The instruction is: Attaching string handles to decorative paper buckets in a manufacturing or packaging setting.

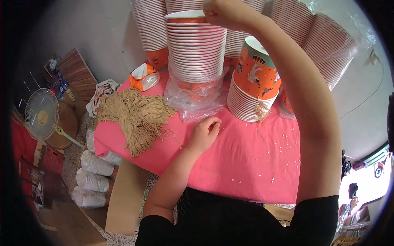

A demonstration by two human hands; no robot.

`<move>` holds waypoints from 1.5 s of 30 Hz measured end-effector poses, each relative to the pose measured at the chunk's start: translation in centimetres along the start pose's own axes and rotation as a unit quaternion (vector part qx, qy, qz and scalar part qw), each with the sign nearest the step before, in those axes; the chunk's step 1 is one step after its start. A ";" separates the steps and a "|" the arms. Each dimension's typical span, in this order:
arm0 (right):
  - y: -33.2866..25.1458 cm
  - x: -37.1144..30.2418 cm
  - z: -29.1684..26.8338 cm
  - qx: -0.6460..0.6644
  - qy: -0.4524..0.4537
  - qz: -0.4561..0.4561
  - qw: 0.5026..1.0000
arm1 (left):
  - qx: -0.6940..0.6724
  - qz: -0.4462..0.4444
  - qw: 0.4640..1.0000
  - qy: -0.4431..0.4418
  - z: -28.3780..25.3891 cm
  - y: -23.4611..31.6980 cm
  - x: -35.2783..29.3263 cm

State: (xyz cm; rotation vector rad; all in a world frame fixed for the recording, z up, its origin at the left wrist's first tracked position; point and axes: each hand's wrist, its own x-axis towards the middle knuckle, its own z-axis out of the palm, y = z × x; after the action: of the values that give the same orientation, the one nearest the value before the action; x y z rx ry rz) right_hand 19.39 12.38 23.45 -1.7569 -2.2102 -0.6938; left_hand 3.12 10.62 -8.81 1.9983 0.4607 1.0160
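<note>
High at the back, my right hand (221,15) has its fingers closed on the rim of the top paper bucket (184,15) of a tall white-rimmed stack (196,51). Clear plastic wrap (195,100) is bunched around the stack's lower part. My left hand (205,133) rests over the pink cloth, loosely curled, thumb and forefinger apart and nothing visible between them. Left of it lies a heap of tan strings (137,112), one loose strand trailing toward my left wrist. To the right, an orange and green printed bucket (254,67) stands upside down on a shorter inverted stack (250,102), with a tan string bundle (261,111) hanging at its side.
More plastic-wrapped bucket stacks (328,47) line the wall. An orange-and-white soft pack (144,77) sits behind the strings. Small white and orange bits (283,149) dot the pink tablecloth (246,164). Wrapped stacks (93,180) and a fan (42,115) stand at the left.
</note>
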 end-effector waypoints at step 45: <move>-1.8 -28.7 3.1 0.557 0.058 0.126 0.819 | -0.317 -0.094 0.934 -0.137 -3.3 0.8 -1.4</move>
State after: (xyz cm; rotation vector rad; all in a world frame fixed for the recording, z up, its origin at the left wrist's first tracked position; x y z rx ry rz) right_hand 25.27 -10.80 7.17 -1.2271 -1.6121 0.4974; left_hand -0.39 11.00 -7.78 1.4453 0.1355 0.6401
